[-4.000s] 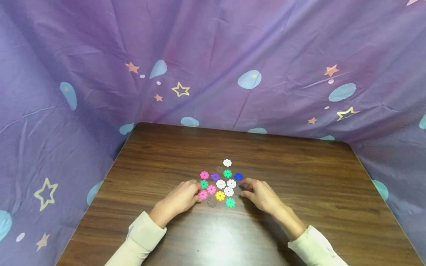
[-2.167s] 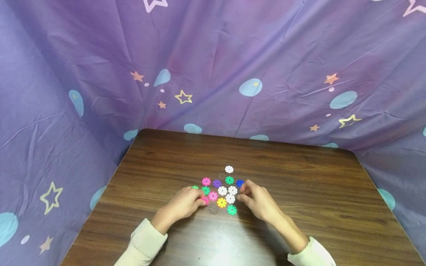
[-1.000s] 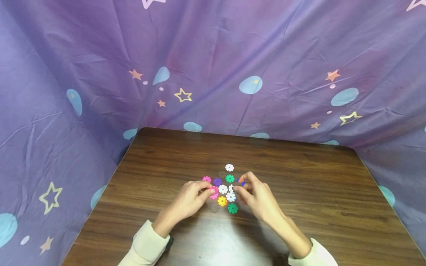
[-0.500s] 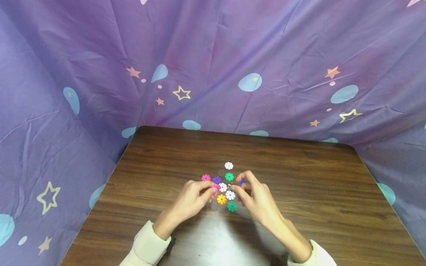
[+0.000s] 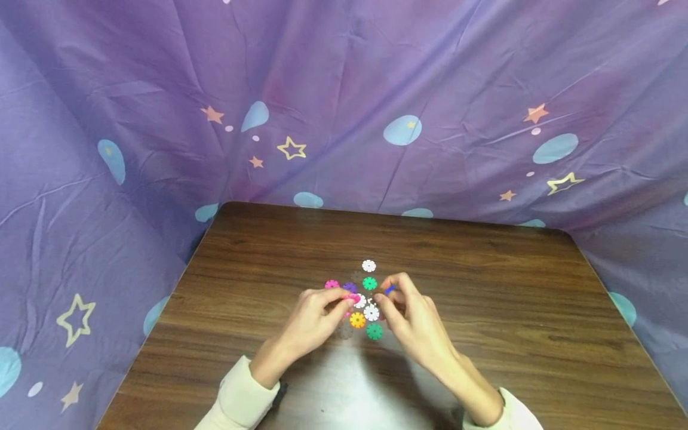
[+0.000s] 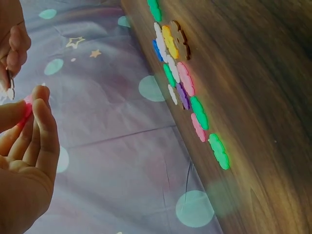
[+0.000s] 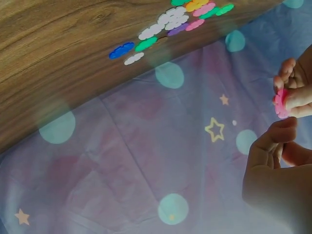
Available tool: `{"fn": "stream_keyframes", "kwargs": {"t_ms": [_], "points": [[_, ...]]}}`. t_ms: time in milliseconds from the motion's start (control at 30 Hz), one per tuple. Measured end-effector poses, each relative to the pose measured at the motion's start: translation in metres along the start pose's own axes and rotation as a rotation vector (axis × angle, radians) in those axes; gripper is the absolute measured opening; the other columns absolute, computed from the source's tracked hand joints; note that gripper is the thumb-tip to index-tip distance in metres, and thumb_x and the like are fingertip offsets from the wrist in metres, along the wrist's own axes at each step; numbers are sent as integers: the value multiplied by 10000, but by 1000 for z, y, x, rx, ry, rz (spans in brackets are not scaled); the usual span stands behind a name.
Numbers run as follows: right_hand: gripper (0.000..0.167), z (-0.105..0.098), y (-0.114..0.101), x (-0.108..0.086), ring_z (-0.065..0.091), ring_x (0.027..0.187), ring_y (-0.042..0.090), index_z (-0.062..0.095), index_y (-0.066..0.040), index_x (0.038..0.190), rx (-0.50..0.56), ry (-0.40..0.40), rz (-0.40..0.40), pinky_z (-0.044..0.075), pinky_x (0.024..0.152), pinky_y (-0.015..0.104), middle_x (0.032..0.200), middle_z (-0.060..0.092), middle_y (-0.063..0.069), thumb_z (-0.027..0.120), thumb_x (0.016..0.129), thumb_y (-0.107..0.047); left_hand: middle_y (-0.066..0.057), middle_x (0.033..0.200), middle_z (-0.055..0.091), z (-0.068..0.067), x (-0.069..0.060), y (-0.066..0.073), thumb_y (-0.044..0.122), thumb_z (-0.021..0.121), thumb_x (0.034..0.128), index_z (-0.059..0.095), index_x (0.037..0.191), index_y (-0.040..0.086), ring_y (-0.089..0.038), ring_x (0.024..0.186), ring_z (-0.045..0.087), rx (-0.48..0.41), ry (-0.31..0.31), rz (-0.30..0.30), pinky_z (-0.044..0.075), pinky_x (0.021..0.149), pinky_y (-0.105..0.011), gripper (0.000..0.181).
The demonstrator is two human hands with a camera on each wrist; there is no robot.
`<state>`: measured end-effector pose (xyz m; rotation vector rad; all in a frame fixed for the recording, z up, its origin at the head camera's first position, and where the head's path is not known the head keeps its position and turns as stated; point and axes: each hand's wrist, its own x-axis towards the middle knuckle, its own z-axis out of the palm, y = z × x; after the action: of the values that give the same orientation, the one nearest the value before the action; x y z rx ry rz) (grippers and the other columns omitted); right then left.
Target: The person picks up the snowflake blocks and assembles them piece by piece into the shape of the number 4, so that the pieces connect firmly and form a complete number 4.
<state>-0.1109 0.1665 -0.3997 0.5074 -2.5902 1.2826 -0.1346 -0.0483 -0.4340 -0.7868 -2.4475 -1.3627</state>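
In the head view my left hand (image 5: 310, 319) pinches a pink notched disc (image 5: 352, 298) between thumb and fingertips, above the table. The same pink disc (image 7: 281, 103) faces the right wrist camera. My right hand (image 5: 421, 322) is raised close beside it, thumb and index finger together on a thin dark piece (image 6: 10, 78), seen edge-on in the left wrist view. Below the hands lie flat discs: yellow (image 5: 357, 320), white (image 5: 371, 312), green (image 5: 374, 331) and others. A blue disc (image 7: 121, 50) lies on the table, partly hidden by my right fingers in the head view.
The discs lie in a loose cluster on a brown wood-grain table (image 5: 457, 257). At its far side are a white disc (image 5: 368, 266), a green one (image 5: 369, 283) and a pink one (image 5: 331, 285). Purple patterned cloth (image 5: 344, 119) hangs behind and beside the table.
Since the earlier frames my left hand has moved right and taken up a pink disc. My right hand has lifted from beside the cluster with the dark piece, and the two hands are closer together.
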Motion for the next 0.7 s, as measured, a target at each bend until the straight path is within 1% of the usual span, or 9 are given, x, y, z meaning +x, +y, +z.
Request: {"fn": "stream_keyframes", "kwargs": {"t_ms": [67, 133, 233, 300, 467, 567, 700], "points": [[151, 0, -1, 0, 556, 533, 7, 562, -173, 1128, 3, 6, -5, 404, 400, 237, 647, 598, -163, 649, 1012, -129, -60, 929, 804, 1, 0, 0, 126, 719, 956, 787, 1030, 51, -101, 755, 732, 27, 22, 25, 590, 700, -182, 126], [169, 0, -2, 0, 555, 530, 23, 572, -164, 1165, 8, 10, -8, 412, 401, 237, 666, 614, -151, 639, 1017, -118, -62, 929, 804, 2, 0, 1, 121, 727, 946, 786, 1015, 54, -105, 756, 733, 24, 35, 47, 587, 694, -180, 113], [194, 0, -3, 0, 589, 556, 38, 580, -152, 1214, 29, 11, -5, 458, 425, 244, 694, 645, -120, 613, 1030, -103, -58, 910, 800, 4, 0, 2, 118, 733, 941, 785, 993, 59, -95, 730, 718, 26, 52, 81, 569, 669, -158, 94], [192, 1, -4, 0, 619, 569, 66, 581, -151, 1225, 61, 4, 12, 505, 459, 254, 710, 664, -94, 592, 1040, -99, -55, 892, 797, 4, 1, 3, 115, 732, 942, 783, 983, 57, -82, 709, 703, 22, 60, 101, 556, 646, -143, 87], [183, 2, -6, 1, 656, 572, 160, 582, -112, 1234, 165, -22, 76, 579, 511, 321, 734, 687, -38, 558, 1053, -93, -61, 890, 796, 4, 3, 4, 89, 735, 939, 782, 975, 42, -103, 747, 722, 3, 94, 136, 581, 685, -178, 75], [185, 3, -8, 2, 652, 568, 156, 578, -104, 1237, 202, -32, 105, 585, 518, 338, 738, 691, -24, 550, 1054, -93, -68, 904, 798, 2, 4, 5, 78, 743, 931, 781, 977, 36, -135, 785, 744, -14, 111, 150, 603, 723, -212, 73], [184, 4, -10, 3, 645, 563, 133, 580, -132, 1231, 221, -38, 125, 584, 524, 318, 737, 692, -20, 548, 1053, -96, -68, 918, 802, 3, 3, 6, 85, 742, 934, 783, 984, 42, -148, 797, 753, -15, 116, 163, 604, 744, -207, 78]]}}
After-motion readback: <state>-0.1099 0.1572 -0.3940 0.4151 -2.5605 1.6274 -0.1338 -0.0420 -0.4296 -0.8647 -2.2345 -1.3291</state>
